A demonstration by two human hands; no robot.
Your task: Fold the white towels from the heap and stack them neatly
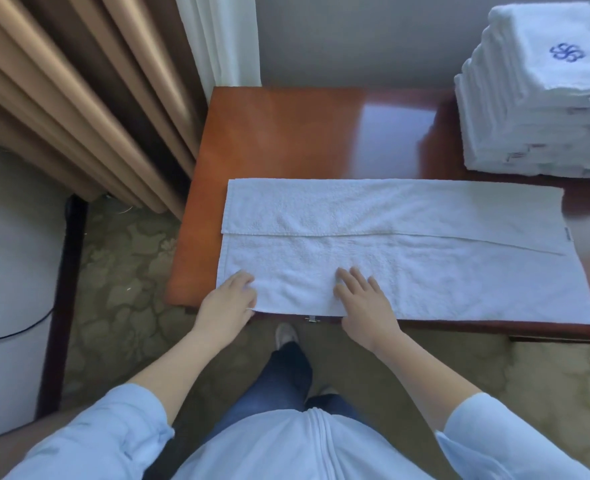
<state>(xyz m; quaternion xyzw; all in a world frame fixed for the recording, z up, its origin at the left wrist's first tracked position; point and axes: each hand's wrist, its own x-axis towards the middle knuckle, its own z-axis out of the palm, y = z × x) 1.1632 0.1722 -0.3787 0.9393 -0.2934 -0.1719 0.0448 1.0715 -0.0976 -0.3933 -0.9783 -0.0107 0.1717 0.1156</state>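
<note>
A white towel (pixel 407 244) lies flat across the wooden table (pixel 286 133), its far long edge folded over toward me to about the middle. My left hand (pixel 227 299) rests at the towel's near left corner, fingers bent over the edge. My right hand (pixel 362 299) lies flat on the near half of the towel, fingers straight and spread. A tall stack of folded white towels (pixel 536 109), the top one with a blue emblem, stands at the table's far right.
Brown curtains (pixel 78 98) and a white sheer hang to the left of the table. A dark wooden post (pixel 61 306) stands at the left beside a white surface. Patterned carpet (pixel 120 271) lies below, with my legs and shoe under the table's near edge.
</note>
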